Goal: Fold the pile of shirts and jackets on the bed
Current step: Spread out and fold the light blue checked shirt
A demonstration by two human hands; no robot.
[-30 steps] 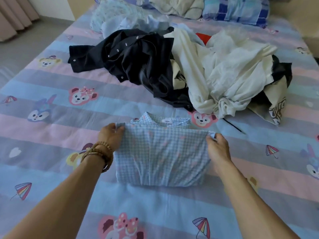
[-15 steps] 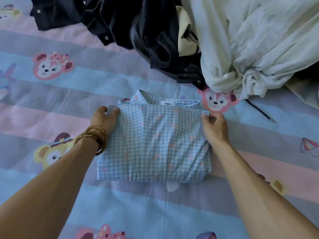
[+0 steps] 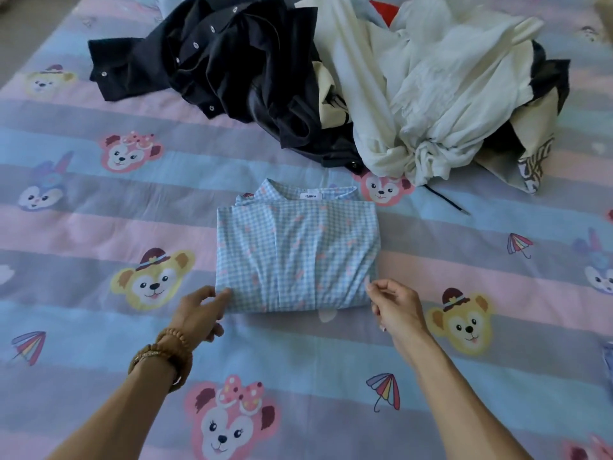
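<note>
On bed's striped cartoon-print sheet (image 3: 83, 207), left hand (image 3: 199, 313) w/ relaxed straight fingers touches near-left corner of folded blue-checked cotton shirt (image 3: 297, 254); right hand (image 3: 396, 307), loosely curled, holds nothing by near-right corner. Vs 0.5 s ago: both hands dropped from collar-side corners. One shirt done; crumpled black snap jacket (image 3: 232, 71) & cream garments (image 3: 441, 88) behind still unfolded.

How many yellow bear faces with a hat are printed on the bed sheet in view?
3: one left of the folded checked shirt at, one by the right hand at, one faint, far left. The clothes pile may hide more.
</note>
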